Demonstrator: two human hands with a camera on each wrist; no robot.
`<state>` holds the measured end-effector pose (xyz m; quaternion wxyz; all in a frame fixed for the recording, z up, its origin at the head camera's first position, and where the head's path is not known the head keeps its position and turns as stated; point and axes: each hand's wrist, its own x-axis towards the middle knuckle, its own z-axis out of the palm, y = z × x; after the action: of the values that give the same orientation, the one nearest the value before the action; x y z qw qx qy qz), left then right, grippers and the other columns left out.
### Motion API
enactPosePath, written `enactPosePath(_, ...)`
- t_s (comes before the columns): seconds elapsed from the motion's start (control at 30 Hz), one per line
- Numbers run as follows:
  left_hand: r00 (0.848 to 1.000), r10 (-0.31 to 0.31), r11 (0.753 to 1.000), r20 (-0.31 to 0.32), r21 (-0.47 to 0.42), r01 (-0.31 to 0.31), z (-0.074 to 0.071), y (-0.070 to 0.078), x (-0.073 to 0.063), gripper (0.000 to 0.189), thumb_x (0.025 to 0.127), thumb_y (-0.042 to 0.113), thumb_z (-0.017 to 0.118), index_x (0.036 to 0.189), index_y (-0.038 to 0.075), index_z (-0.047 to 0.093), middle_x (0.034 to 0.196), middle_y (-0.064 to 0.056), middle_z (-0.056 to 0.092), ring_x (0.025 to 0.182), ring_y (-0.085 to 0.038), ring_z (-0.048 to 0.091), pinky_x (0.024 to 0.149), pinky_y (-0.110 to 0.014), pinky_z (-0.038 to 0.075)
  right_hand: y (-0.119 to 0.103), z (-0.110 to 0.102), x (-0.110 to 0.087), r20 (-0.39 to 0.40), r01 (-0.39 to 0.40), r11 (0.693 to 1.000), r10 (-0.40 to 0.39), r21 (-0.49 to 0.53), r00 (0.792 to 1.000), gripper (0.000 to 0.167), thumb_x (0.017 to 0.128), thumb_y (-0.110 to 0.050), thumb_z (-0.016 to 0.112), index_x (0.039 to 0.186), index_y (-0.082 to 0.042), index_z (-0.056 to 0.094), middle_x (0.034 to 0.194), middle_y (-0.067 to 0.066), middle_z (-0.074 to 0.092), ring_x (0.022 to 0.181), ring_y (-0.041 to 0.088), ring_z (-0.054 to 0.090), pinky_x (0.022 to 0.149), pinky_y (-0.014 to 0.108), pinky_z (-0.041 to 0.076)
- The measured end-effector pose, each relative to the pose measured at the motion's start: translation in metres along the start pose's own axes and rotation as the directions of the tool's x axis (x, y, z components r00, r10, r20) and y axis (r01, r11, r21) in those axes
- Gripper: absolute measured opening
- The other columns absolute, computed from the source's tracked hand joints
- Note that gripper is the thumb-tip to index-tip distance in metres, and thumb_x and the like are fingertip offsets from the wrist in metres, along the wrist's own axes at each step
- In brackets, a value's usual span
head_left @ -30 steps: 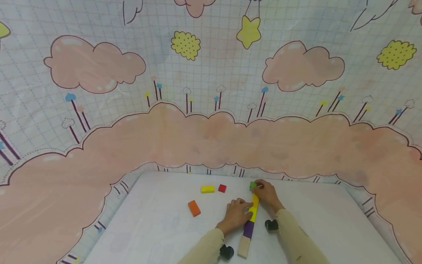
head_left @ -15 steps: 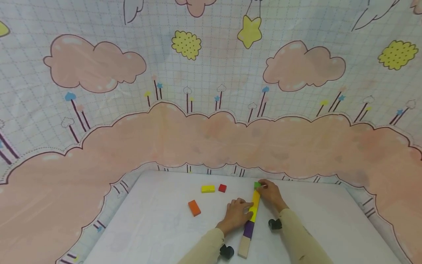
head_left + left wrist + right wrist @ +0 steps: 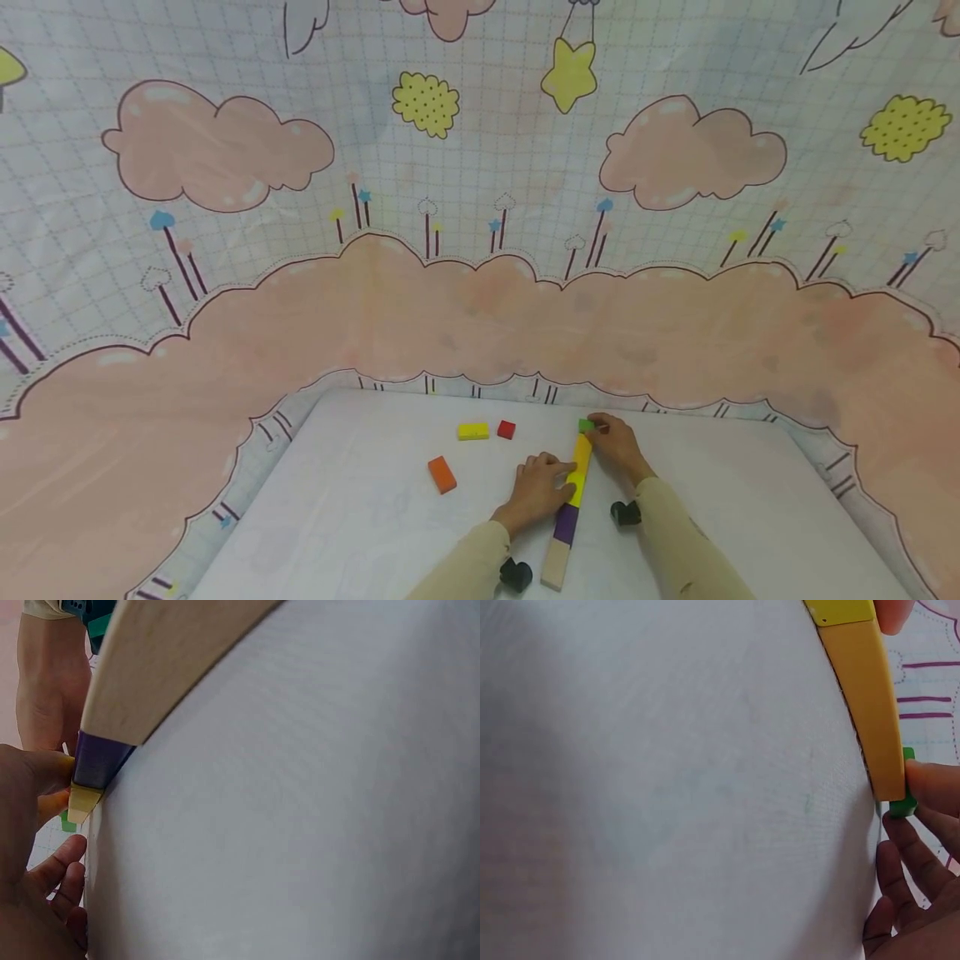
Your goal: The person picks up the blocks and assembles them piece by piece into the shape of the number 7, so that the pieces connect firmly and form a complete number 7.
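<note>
A straight row of blocks runs away from the near side in the head view: a bare wood block (image 3: 556,564), a purple block (image 3: 566,525), a yellow block (image 3: 577,492), an orange-yellow block (image 3: 582,450) and, at the far end, a small green block (image 3: 586,425). My right hand (image 3: 615,442) pinches the green block between thumb and fingers; the right wrist view shows the green block (image 3: 904,806) at the orange-yellow block's end (image 3: 870,712). Thumb and index finger of my left hand (image 3: 534,493) touch the row's left side at the yellow blocks, other fingers loosely bent.
Left of the row lie a yellow block (image 3: 473,431), a red cube (image 3: 506,429) and an orange block (image 3: 442,474) on the white table (image 3: 337,517). A printed cloth (image 3: 465,325) rises behind the table's far edge. Dark wrist devices (image 3: 516,574) sit at both sleeves.
My right hand has shifted the green block slightly to the right, bringing it into line with the row's far end. The left hand has stayed in place.
</note>
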<state>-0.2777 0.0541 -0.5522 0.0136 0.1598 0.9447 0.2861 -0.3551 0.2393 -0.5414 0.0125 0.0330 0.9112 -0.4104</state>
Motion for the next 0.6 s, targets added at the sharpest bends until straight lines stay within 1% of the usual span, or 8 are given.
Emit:
enactPosePath(0.2, 1.000, 0.000, 1.000, -0.007, 0.009, 0.000, 0.0013, -0.0004, 0.0001, 0.037, 0.093, 0.038, 0.065, 0.130, 0.034, 0.064, 0.117, 0.001, 0.059, 0.103, -0.017, 0.048, 0.082, -0.030, 0.037, 0.0017, 0.0012, 0.0016, -0.001, -0.002, 1.000, 0.002, 0.005, 1.000, 0.039, 0.095, -0.018, 0.059, 0.131, -0.004, 0.058, 0.131, 0.020, 0.058, 0.116, 0.034, 0.054, 0.101, 0.051, 0.045)
enactPosePath(0.33, 1.000, -0.001, 1.000, -0.008, 0.002, 0.001, 0.0012, -0.0001, -0.0003, 0.037, 0.093, 0.038, 0.065, 0.130, 0.034, 0.064, 0.116, 0.001, 0.059, 0.103, -0.016, 0.047, 0.082, -0.030, 0.037, -0.0003, 0.0003, -0.0003, 0.004, -0.018, 1.000, 0.018, 0.011, 1.000, 0.040, 0.095, -0.020, 0.059, 0.132, -0.004, 0.058, 0.132, 0.020, 0.058, 0.118, 0.035, 0.052, 0.103, 0.051, 0.044)
enactPosePath(0.6, 1.000, 0.009, 1.000, -0.011, 0.007, -0.009, 0.0004, 0.0002, -0.0014, 0.037, 0.093, 0.038, 0.065, 0.130, 0.033, 0.064, 0.115, 0.001, 0.059, 0.102, -0.016, 0.047, 0.080, -0.029, 0.036, 0.0020, 0.0002, -0.0021, -0.007, 0.005, 1.000, -0.005, 0.016, 1.000, 0.038, 0.097, -0.018, 0.055, 0.131, -0.002, 0.058, 0.129, 0.021, 0.059, 0.115, 0.034, 0.054, 0.103, 0.051, 0.045)
